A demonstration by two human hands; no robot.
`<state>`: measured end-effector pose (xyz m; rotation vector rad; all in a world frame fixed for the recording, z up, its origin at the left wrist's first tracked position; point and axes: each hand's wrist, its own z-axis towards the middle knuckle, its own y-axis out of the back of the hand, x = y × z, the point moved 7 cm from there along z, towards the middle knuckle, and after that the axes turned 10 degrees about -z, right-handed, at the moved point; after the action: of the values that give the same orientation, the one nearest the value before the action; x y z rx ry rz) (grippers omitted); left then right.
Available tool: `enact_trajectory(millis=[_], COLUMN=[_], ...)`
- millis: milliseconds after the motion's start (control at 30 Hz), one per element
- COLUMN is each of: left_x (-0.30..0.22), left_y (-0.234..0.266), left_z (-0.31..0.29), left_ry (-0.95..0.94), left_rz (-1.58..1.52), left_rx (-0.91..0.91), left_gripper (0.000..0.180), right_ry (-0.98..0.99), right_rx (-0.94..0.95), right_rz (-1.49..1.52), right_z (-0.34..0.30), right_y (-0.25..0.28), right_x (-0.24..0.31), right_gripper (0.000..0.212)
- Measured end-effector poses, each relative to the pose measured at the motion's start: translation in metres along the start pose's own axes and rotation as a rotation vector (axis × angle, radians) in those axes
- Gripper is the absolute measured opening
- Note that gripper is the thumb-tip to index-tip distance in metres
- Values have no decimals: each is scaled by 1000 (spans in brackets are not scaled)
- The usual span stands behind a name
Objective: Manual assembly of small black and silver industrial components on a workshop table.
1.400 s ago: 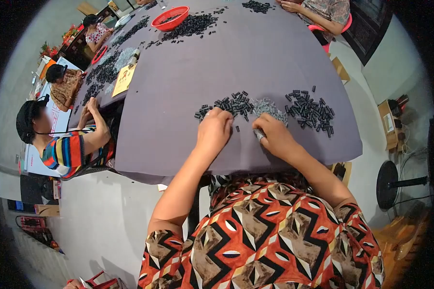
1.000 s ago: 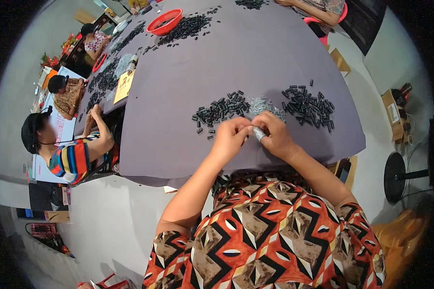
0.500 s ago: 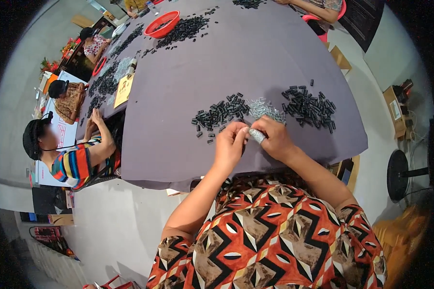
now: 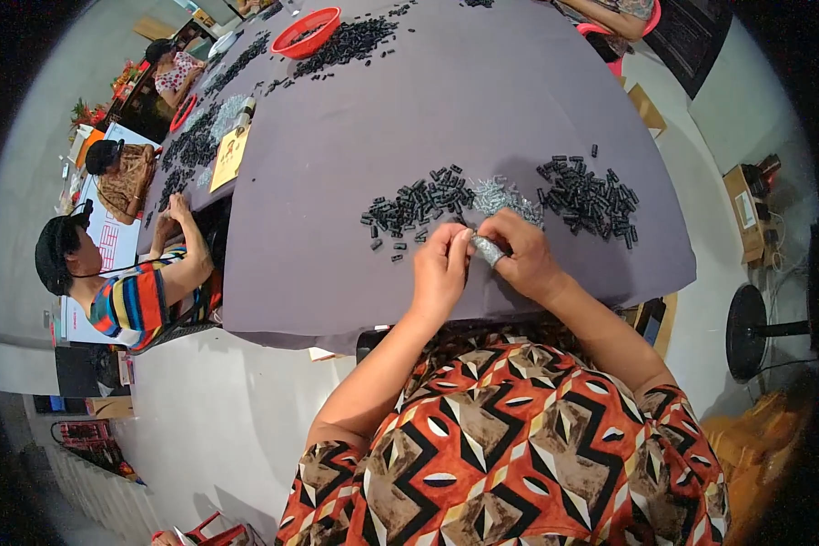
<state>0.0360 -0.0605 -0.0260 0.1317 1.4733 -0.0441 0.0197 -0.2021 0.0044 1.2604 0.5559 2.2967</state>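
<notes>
My left hand (image 4: 440, 268) and my right hand (image 4: 524, 257) meet fingertip to fingertip over the near part of the table, both pinched closed. Whatever sits between the fingertips is too small and covered to make out. A silvery wrapping (image 4: 489, 250) shows at my right thumb. Just beyond the hands lies a small heap of clear, shiny little pieces (image 4: 505, 197). To its left spreads a pile of short black cylindrical parts (image 4: 419, 202), and to its right is a second pile of similar black parts (image 4: 589, 200).
A grey cloth covers the table (image 4: 337, 182). Farther off stands a red basin (image 4: 306, 35) beside more black parts (image 4: 350, 45). Several people sit round the table, one in a striped shirt (image 4: 136, 305) at the left. A yellow card (image 4: 230, 158) lies near the left edge.
The two hands stay together at nearly the same spot, with small shifts of the fingers. The view has shifted slightly. The person in stripes has moved their hands a little.
</notes>
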Motion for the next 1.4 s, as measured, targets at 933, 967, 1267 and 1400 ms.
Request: enact_trajectory(millis=[933, 967, 1267, 1400], left_x=[-21, -21, -20, -23], left_y=[121, 122, 125, 127], left_z=[4, 6, 23, 17], left_ry=[-164, -164, -163, -142], left_rz=[671, 671, 820, 791], left_rx=[-156, -156, -113, -92], left_gripper=[13, 13, 16, 12], right_ry=[33, 31, -21, 43], right_rx=[-5, 5, 79, 3], right_rz=[10, 14, -8, 19], right_z=[-2, -1, -2, -2], right_y=[-4, -4, -3, -2], right_x=[0, -1, 0, 1], right_gripper=[14, 14, 20, 14])
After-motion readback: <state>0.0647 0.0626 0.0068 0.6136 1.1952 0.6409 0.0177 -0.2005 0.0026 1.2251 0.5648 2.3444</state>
